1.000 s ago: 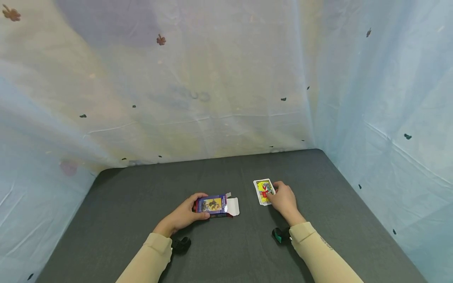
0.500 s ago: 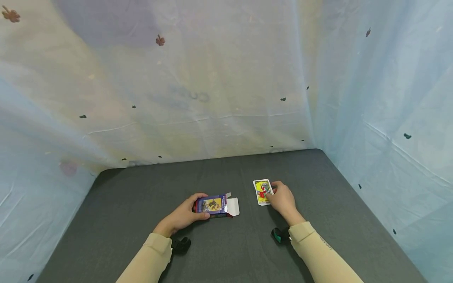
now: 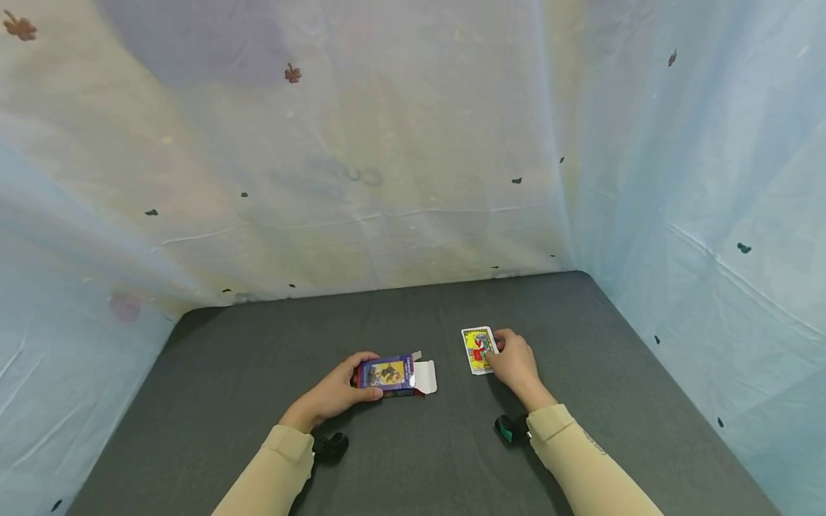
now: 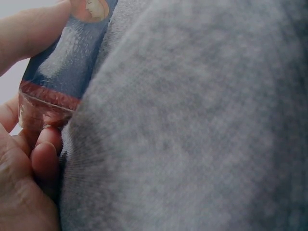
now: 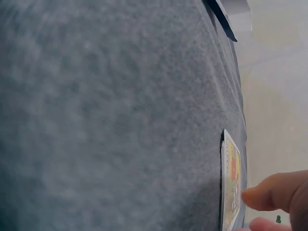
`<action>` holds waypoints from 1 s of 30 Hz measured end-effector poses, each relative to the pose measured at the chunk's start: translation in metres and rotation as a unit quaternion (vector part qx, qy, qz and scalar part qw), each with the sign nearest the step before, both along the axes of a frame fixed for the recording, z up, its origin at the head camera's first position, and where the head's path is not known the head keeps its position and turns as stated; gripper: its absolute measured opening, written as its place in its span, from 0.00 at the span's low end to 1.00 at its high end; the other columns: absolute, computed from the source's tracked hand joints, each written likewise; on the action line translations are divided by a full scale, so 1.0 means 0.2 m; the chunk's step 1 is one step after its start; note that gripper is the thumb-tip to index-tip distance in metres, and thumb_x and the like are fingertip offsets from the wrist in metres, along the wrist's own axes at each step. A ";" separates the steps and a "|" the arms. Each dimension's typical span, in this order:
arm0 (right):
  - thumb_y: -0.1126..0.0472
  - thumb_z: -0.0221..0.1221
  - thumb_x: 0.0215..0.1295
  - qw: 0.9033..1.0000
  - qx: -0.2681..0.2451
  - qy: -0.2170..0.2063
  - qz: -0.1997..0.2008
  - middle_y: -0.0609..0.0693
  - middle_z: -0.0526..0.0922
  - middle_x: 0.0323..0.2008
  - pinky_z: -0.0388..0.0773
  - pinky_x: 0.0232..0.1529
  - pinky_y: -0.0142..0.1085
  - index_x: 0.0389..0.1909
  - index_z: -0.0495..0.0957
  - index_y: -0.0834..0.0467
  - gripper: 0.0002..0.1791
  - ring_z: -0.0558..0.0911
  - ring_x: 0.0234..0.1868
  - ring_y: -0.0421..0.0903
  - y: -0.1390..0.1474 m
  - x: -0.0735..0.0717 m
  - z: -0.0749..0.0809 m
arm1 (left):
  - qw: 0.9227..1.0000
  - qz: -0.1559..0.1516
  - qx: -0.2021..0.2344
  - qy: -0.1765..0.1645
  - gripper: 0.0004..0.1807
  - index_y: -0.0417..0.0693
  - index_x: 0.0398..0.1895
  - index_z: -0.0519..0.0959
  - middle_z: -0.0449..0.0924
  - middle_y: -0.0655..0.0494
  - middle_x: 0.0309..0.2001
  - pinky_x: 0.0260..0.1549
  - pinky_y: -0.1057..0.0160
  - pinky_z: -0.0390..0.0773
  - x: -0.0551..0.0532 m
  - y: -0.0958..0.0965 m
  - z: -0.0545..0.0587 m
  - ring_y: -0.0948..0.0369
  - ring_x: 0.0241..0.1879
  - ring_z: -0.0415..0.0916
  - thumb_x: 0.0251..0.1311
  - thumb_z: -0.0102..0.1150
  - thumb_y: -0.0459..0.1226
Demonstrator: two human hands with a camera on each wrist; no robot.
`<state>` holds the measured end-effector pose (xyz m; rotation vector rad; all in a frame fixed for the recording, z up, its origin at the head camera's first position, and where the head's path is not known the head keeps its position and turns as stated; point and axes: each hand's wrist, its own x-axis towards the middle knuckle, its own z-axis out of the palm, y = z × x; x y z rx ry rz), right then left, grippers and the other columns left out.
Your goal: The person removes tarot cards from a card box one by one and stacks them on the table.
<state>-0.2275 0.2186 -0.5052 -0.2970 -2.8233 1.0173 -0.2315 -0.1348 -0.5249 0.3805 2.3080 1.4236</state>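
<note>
My left hand [image 3: 332, 393] grips a blue and red card box [image 3: 386, 374], thumb along the near side and fingers at the far side. The box lies on its broad face with its white end flap [image 3: 426, 377] open to the right. In the left wrist view, the box's red end [image 4: 48, 103] sits between thumb and fingers. To the right, my right hand [image 3: 516, 362] holds a stack of picture cards [image 3: 477, 350] by its right edge, thumb on the top card and fingers beside it. The stack lies flat on the cloth; its right edge is partly hidden.
Dark grey cloth [image 3: 413, 459] covers the table. Pale plastic sheeting [image 3: 387, 143] hangs behind it and at both sides. A black strap [image 3: 330, 448] is on the left wrist, and another black strap [image 3: 511, 430] on the right.
My right hand has shifted slightly left, and the cards' edges look more evenly lined up than a second ago. The left hand and the box have stayed put.
</note>
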 end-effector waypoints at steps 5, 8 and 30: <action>0.59 0.63 0.61 1.000 -0.018 0.024 -0.004 0.61 0.75 0.44 0.70 0.42 0.49 0.57 0.73 0.66 0.25 0.73 0.41 0.55 -0.02 0.01 0.01 | 1.000 -0.001 0.001 0.001 0.41 0.63 0.67 0.64 0.67 0.52 0.59 0.53 0.50 0.66 0.00 0.00 0.00 0.53 0.52 0.67 0.50 0.72 0.52; 0.57 0.63 0.63 0.999 -0.031 0.033 0.002 0.61 0.75 0.47 0.71 0.45 0.50 0.58 0.72 0.65 0.26 0.75 0.45 0.56 -0.04 0.02 0.02 | 1.000 -0.003 0.004 0.002 0.40 0.62 0.67 0.64 0.67 0.51 0.58 0.53 0.50 0.66 0.00 0.00 0.00 0.53 0.52 0.67 0.51 0.72 0.51; 0.50 0.69 0.57 0.989 -0.105 0.044 0.094 0.55 0.79 0.47 0.74 0.40 0.44 0.60 0.73 0.59 0.32 0.76 0.43 0.49 -0.26 0.06 0.02 | 1.000 -0.007 0.006 0.003 0.40 0.60 0.67 0.64 0.68 0.50 0.57 0.52 0.51 0.66 0.00 0.00 0.01 0.53 0.51 0.68 0.52 0.72 0.50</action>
